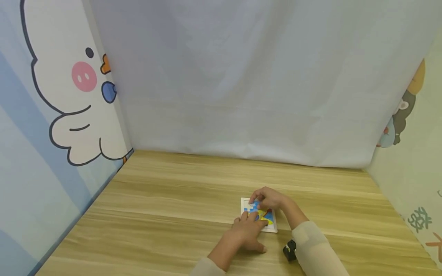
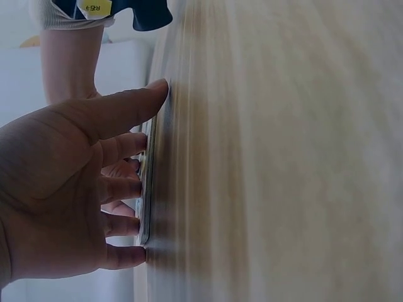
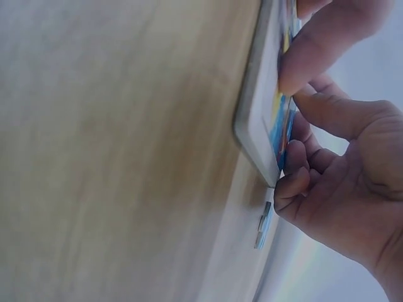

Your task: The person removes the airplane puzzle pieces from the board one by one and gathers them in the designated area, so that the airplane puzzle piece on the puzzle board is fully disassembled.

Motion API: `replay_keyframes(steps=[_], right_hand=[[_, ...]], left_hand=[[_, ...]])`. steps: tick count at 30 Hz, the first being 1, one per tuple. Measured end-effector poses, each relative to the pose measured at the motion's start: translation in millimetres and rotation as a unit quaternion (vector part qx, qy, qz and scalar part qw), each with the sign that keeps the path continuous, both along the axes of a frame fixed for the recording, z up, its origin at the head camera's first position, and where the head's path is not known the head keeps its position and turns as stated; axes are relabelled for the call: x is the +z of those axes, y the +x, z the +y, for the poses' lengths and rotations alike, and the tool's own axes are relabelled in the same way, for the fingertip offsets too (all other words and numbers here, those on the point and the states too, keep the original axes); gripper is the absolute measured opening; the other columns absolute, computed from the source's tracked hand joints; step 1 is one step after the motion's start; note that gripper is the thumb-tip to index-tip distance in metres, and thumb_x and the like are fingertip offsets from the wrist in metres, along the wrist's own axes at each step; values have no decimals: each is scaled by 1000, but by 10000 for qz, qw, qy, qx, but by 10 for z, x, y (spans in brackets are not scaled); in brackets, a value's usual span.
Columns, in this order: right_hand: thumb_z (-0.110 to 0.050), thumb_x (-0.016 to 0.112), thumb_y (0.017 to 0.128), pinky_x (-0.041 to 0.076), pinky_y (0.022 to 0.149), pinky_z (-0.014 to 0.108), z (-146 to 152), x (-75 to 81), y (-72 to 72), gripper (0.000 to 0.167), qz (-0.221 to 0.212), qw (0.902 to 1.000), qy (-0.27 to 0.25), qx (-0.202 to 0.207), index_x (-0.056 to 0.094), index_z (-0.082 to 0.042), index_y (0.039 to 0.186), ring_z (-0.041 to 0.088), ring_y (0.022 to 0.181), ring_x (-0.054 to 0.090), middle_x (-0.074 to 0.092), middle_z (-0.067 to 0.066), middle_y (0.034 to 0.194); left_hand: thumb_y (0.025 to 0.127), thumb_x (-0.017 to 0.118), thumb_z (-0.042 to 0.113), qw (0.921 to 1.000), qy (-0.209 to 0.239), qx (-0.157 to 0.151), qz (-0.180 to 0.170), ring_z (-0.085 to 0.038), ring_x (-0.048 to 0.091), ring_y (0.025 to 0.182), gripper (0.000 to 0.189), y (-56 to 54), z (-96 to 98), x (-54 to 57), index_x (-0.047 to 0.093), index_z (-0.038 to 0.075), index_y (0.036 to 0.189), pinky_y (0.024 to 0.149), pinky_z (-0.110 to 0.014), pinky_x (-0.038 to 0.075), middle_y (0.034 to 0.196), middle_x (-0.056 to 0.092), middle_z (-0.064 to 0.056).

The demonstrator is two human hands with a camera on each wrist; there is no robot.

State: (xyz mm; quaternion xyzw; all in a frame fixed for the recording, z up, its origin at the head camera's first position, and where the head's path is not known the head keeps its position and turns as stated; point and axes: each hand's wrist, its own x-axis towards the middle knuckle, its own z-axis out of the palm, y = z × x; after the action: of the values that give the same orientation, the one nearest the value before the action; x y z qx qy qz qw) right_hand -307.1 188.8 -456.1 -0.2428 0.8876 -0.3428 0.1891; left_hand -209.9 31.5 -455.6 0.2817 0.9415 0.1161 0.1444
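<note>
A flat square puzzle (image 1: 270, 217) with blue-and-yellow picture and white frame lies on the wood-grained table (image 1: 155, 214), right of lower centre. The left hand (image 1: 246, 232), fingers spread, rests on it gripping nothing, probably for steadiness. The right hand (image 1: 271, 198) bends its fingers over it; whether they pinch anything, I cannot tell.

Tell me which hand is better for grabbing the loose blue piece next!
Probably the right hand: the loose blue piece lies nearer it, just off the edge of the puzzle. The left hand rests on the puzzle's near side, perhaps steadying it.
</note>
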Motion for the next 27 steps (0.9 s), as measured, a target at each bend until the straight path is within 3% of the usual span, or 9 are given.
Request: replay_keyframes(steps=[13,20,27], right_hand=[[5,65,79,46,75,40,-33,28,-8,24,175,9996,96,-181,67,-10,98,21,89,53,60,4,96],[8,63,81,46,56,29,-52,70,-46,23,97,9996,254,74,61,-9,96,17,67,49,53,5,80],[10,61,82,44,52,27,-64,32,-18,25,-187,9991,362,99,56,-11,94,15,60,43,46,5,75]], left_hand=[[71,75,50,9999,46,48,102,-37,25,131,75,-35,-33,-15,46,28,137,99,-52,31,144,32,-5],[71,75,48,9999,37,12,159,-37,26,130,74,-34,-27,33,47,28,136,98,-50,32,144,33,-5],[70,76,49,9997,-123,-67,174,-30,32,125,72,-1,5,31,49,30,135,93,-46,37,140,36,-3]])
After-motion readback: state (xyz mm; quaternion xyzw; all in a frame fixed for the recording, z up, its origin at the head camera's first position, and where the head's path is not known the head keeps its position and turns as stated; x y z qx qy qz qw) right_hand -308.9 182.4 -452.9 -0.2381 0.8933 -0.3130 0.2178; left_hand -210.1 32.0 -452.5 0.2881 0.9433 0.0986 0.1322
